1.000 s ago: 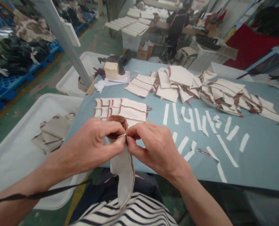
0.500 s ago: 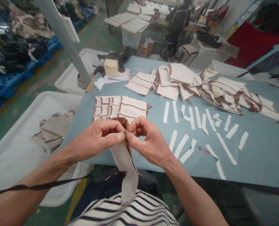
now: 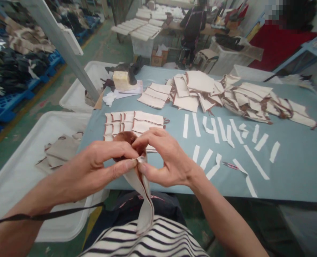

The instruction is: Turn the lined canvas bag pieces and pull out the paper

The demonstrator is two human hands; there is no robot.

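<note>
The left hand [image 3: 102, 166] and right hand [image 3: 170, 159] are pinching a long cream, brown-edged fabric piece [image 3: 146, 212], ideally keeping its rim evenly taut.

The left hand [image 3: 95, 166] partly hides the cloth piece [image 3: 145, 212].

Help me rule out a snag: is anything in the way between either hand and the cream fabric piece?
Nothing visible. The left hand pinches the edge of the cream fabric piece directly, and the right hand touches it alongside. The layered cream pieces lie beyond, not between.
</note>
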